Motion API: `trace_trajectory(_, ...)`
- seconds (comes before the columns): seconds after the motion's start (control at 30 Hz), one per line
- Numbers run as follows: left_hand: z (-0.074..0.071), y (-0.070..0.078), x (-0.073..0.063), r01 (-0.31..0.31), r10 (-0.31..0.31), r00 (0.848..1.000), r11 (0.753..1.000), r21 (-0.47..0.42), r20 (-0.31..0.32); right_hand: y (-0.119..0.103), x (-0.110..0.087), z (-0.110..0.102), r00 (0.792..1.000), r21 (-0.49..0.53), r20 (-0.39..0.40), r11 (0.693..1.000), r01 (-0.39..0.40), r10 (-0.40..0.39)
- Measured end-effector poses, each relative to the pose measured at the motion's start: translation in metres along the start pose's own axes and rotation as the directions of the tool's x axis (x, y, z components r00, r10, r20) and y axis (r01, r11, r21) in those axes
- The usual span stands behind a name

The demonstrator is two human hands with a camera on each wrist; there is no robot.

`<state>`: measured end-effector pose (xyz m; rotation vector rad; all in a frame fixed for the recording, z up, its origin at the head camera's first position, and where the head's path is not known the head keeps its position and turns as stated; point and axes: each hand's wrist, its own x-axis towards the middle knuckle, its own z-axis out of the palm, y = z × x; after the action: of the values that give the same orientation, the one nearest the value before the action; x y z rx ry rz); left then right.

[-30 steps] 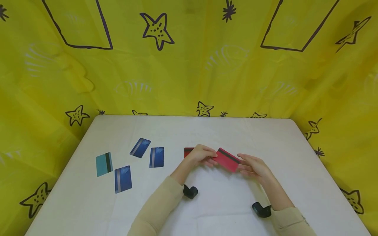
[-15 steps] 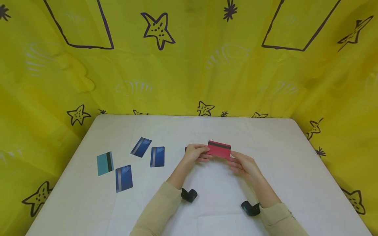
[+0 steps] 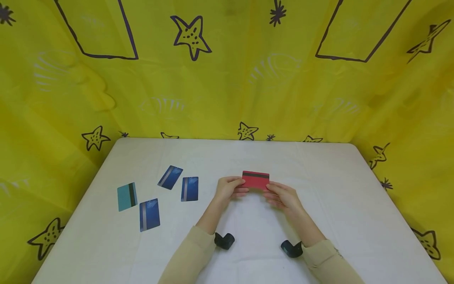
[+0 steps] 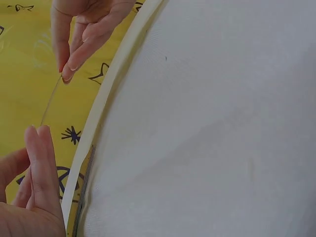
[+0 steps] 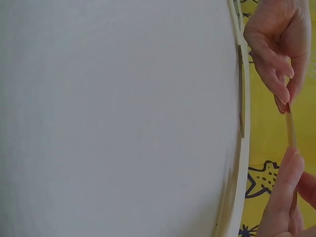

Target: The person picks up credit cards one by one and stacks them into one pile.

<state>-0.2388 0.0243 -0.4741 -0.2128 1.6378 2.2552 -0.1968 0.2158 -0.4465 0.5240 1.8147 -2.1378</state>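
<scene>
A red card (image 3: 256,180) with a black stripe along its top is held up between both hands. My left hand (image 3: 227,190) pinches its left end with the thumb in front. At the right end my right hand (image 3: 283,197) pinches the lower corner, its other fingers extended beneath. Seen nearly edge-on in the left wrist view, the card (image 4: 51,101) spans between the fingertips of the left hand (image 4: 37,182) and the right hand (image 4: 91,34). From the right wrist it also appears as a thin edge.
Several cards lie on the left of the white table (image 3: 283,157): a teal card (image 3: 125,197) and three blue ones, including a front blue card (image 3: 150,215), a back blue card (image 3: 170,177) and another blue card (image 3: 190,189). A yellow patterned curtain (image 3: 220,86) surrounds the table.
Both hands have moved left with the red card, which has turned from slanted to nearly level. Another red card, partly visible behind the left hand earlier, is out of sight now.
</scene>
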Motion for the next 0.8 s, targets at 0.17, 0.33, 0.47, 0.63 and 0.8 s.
trace_trajectory(0.17, -0.009, -0.002, -0.007, 0.002, -0.002, 0.999, 1.0, 0.017, -0.052, 0.001, 0.004, 0.01, 0.999, -0.027, -0.018, 0.999, -0.031, 0.031)
trace_trajectory(0.33, -0.016, -0.003, -0.012, -0.013, 0.015, 0.996, 1.0, 0.017, -0.092, 0.002, 0.007, 0.02, 0.998, -0.05, -0.036, 0.998, -0.046, 0.044)
trace_trajectory(0.47, -0.021, -0.003, -0.017, -0.012, 0.016, 0.99, 0.999, 0.031, -0.137, 0.004, 0.011, 0.027, 0.998, -0.076, -0.033, 0.996, -0.049, 0.047)
trace_trajectory(0.63, -0.026, -0.002, -0.021, -0.002, 0.014, 0.981, 0.998, 0.063, -0.194, 0.008, 0.016, 0.034, 0.998, -0.108, -0.031, 0.992, -0.058, 0.055)
trace_trajectory(0.8, -0.031, -0.001, -0.023, 0.003, 0.019, 0.969, 0.996, 0.09, -0.245, 0.008, 0.02, 0.042, 0.996, -0.133, -0.031, 0.988, -0.082, 0.078)
